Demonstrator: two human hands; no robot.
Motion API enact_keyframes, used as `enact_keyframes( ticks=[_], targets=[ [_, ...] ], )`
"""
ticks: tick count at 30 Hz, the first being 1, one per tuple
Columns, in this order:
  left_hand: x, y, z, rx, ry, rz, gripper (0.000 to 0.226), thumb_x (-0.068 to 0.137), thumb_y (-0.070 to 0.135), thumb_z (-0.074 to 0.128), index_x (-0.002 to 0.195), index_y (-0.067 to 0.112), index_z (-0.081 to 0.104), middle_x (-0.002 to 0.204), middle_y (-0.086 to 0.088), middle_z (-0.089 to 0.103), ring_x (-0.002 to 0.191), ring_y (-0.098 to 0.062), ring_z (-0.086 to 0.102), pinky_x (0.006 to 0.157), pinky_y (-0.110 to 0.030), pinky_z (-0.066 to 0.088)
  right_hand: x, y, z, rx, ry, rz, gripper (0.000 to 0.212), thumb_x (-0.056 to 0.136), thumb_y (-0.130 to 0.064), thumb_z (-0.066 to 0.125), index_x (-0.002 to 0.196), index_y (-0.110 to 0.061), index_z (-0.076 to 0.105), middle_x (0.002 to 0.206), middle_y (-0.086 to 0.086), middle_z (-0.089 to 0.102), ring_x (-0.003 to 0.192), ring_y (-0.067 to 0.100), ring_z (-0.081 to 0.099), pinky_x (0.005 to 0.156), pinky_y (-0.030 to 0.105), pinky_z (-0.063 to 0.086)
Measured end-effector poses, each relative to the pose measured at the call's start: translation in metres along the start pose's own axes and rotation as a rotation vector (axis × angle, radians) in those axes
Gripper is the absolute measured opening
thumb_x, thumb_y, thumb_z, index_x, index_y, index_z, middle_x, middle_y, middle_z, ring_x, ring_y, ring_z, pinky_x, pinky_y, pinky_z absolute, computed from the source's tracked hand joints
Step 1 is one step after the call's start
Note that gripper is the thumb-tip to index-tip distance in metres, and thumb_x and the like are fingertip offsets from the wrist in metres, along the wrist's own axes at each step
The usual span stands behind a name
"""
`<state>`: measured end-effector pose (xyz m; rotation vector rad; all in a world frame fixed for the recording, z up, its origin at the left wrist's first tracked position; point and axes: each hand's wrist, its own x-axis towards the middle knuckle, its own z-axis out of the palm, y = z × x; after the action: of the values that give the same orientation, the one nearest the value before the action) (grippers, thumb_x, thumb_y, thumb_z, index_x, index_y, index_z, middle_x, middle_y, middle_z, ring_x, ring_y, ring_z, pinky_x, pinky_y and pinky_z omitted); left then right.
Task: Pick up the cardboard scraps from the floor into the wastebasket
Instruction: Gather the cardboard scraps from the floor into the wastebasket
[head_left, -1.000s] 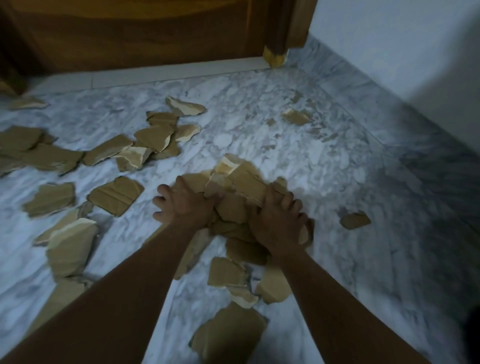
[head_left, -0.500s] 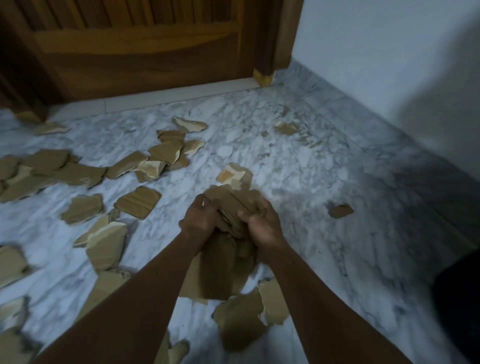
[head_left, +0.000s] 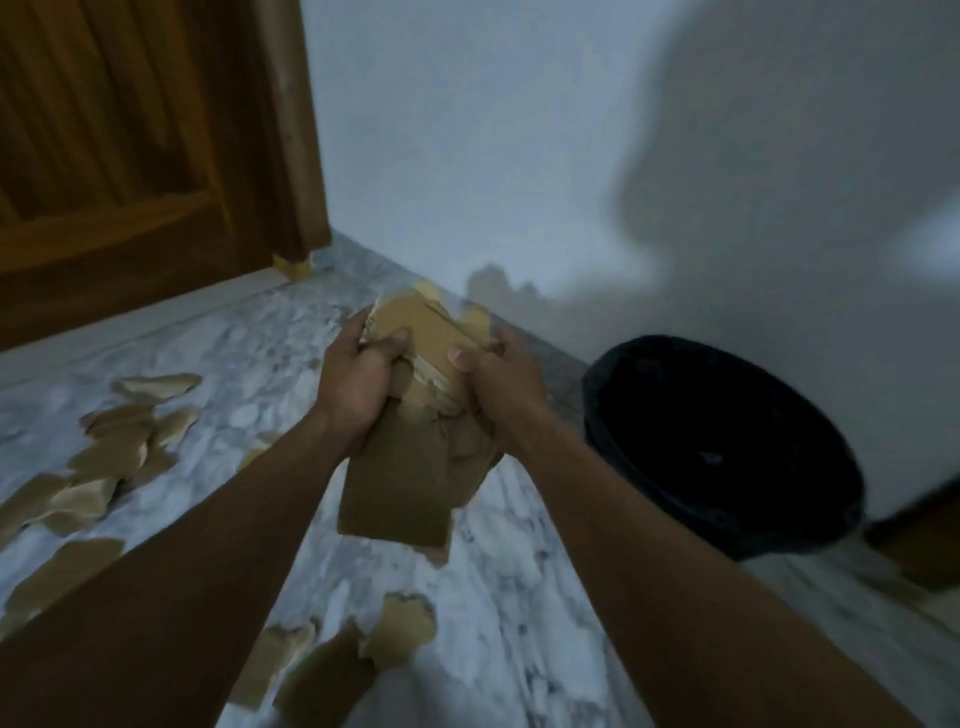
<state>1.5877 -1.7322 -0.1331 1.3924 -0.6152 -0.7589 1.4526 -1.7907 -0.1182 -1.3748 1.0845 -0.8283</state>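
Note:
A thick bundle of brown cardboard scraps (head_left: 415, 415) is lifted off the marble floor, squeezed between both hands. My left hand (head_left: 358, 379) grips its left side with the thumb curled over the top. My right hand (head_left: 498, 379) grips its right side the same way. A large flat piece hangs down from the bundle. The black wastebasket (head_left: 727, 447) stands on the floor to the right of the bundle, against the white wall, its mouth facing me. Several loose scraps (head_left: 124, 447) still lie on the floor at left and below my arms.
A wooden door (head_left: 130, 156) and its frame fill the upper left. The white wall (head_left: 519, 156) runs along the right behind the wastebasket. A dark wooden object (head_left: 919, 540) sits at the right edge beyond the basket.
Both hands have raised the gathered bundle off the floor and carried it rightward. My view has swung right and up, so the wastebasket is now fully visible.

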Motion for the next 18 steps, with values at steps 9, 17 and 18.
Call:
enact_keyframes(
  ticks=[9,17,18],
  targets=[
    [-0.002,0.053,0.188,0.037,-0.119,0.276,0.048,0.082,0.036,0.066,0.129,0.033,0.058,0.122,0.003,0.068,0.109,-0.019,0.066,0.097,-0.048,0.054,0.029,-0.058,-0.180,-0.093,0.291,-0.238,0.040,0.081,-0.013,0.071,0.121,-0.015,0.069,0.109,0.004,0.073,0.095,0.021,0.071,0.087,0.046,0.060],
    [-0.013,0.010,0.286,0.100,-0.303,0.102,0.036,0.090,0.009,0.052,0.121,0.022,0.062,0.104,0.001,0.067,0.100,-0.022,0.066,0.092,-0.047,0.056,0.024,-0.004,-0.279,-0.118,0.381,-0.175,0.047,0.082,-0.002,0.068,0.127,-0.014,0.064,0.109,-0.002,0.068,0.095,0.013,0.066,0.071,0.022,0.054],
    [-0.017,0.006,0.288,0.137,-0.330,0.082,0.032,0.092,0.009,0.051,0.119,0.020,0.062,0.101,0.002,0.066,0.097,-0.021,0.066,0.091,-0.045,0.057,0.023,0.006,-0.283,-0.110,0.387,-0.147,0.048,0.081,-0.001,0.068,0.127,-0.013,0.064,0.110,0.000,0.068,0.097,0.016,0.067,0.073,0.025,0.055]
  ],
)
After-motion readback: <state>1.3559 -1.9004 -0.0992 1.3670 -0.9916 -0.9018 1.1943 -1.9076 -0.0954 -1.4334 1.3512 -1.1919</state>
